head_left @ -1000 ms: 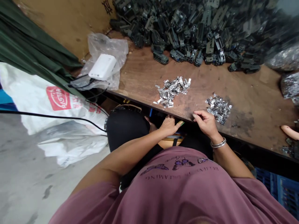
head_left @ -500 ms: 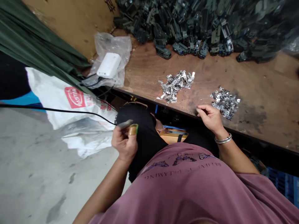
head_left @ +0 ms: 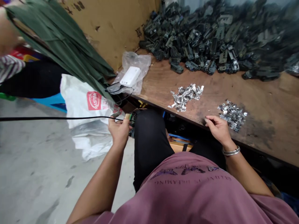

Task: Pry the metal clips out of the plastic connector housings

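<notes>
My left hand (head_left: 119,130) is low beside my left knee, with nothing visible in its grasp. Its thumb and index finger are apart and wear coverings, yellowish on the thumb and grey on the finger. Dark parts (head_left: 132,124) lie just past the thumb, against the knee. At the workbench's front edge my right hand (head_left: 217,126) is closed in a pinch; whatever is between the fingertips is too small to name. Right beside it lies a pile of small silvery metal pieces (head_left: 233,115). Another pile of shiny metal pieces (head_left: 187,96) sits farther left on the wooden workbench (head_left: 161,82).
A large heap of dark green plastic parts (head_left: 210,46) covers the back of the bench. A white power bank (head_left: 130,76) rests on clear plastic at the left. A black cable (head_left: 58,118) crosses above a white bag (head_left: 79,102). Another person's arm (head_left: 9,32) shows at upper left.
My left hand has moved off the front of my knee to its outer side, and its fingers have spread. My right hand keeps its pinch at the bench edge. The view has shifted left.
</notes>
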The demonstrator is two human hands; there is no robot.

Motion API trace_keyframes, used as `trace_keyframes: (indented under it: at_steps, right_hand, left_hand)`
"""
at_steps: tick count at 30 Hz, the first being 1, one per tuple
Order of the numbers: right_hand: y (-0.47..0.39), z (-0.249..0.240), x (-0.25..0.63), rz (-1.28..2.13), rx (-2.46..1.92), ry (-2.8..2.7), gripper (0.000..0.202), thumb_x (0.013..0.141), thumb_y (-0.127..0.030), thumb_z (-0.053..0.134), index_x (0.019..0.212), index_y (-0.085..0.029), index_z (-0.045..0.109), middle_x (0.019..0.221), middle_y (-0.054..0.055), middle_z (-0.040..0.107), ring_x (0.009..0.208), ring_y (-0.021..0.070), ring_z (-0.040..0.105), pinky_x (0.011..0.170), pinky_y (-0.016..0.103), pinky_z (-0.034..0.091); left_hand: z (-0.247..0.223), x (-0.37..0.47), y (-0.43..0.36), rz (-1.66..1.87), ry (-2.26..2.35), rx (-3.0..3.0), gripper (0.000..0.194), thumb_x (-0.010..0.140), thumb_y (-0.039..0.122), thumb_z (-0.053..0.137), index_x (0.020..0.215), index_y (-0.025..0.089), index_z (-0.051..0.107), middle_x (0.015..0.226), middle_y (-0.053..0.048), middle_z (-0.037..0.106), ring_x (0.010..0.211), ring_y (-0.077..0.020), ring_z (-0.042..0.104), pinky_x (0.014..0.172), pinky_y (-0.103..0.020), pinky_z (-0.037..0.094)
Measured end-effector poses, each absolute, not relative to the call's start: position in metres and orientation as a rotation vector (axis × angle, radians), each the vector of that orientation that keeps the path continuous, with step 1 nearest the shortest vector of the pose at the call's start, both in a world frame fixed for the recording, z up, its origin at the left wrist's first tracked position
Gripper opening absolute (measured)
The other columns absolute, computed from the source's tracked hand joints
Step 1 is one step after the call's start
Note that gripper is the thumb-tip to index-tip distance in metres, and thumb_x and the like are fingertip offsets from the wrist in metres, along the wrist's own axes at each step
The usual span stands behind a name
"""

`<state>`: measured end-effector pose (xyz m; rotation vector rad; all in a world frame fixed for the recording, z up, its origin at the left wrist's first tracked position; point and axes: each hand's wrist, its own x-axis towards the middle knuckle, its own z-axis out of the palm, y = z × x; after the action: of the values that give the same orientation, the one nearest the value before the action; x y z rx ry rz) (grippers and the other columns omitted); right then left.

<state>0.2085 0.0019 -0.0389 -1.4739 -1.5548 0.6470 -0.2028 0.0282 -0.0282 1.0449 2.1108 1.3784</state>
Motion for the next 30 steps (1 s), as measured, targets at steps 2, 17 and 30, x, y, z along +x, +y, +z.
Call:
trace_keyframes:
  at_steps: [2,17,30]
  right_hand:
    - [0.002,-0.039,0.208,0.637,-1.484,-1.571,0.023,0.087,-0.036,0.060,0.094,-0.018,0.071,0.074,0.004,0.071,0.060,0.0149,0.065,0.062,0.029,0.053]
    - [0.003,-0.040,0.206,0.680,-1.466,-1.536,0.021,0.087,-0.034,0.060,0.093,-0.017,0.071,0.076,0.004,0.072,0.058,0.0137,0.065,0.060,0.027,0.053]
    - [0.003,-0.039,0.203,0.646,-1.450,-1.533,0.020,0.088,-0.033,0.058,0.091,-0.018,0.071,0.075,0.003,0.071,0.058,0.0133,0.064,0.060,0.026,0.051]
  left_hand:
    - [-0.024,-0.202,0.043,1.502,2.067,0.995,0.033,0.071,0.036,0.068,0.093,0.017,0.052,0.052,0.008,0.052,0.037,-0.0110,0.051,0.035,-0.020,0.038]
    - [0.009,-0.181,0.090,1.974,1.653,1.106,0.026,0.081,0.036,0.064,0.073,0.016,0.050,0.059,0.004,0.060,0.053,-0.0103,0.065,0.051,-0.019,0.053]
    - [0.028,-0.154,0.075,2.084,1.397,0.962,0.018,0.082,0.033,0.062,0.079,0.021,0.050,0.063,0.003,0.063,0.059,-0.0138,0.068,0.059,-0.027,0.058]
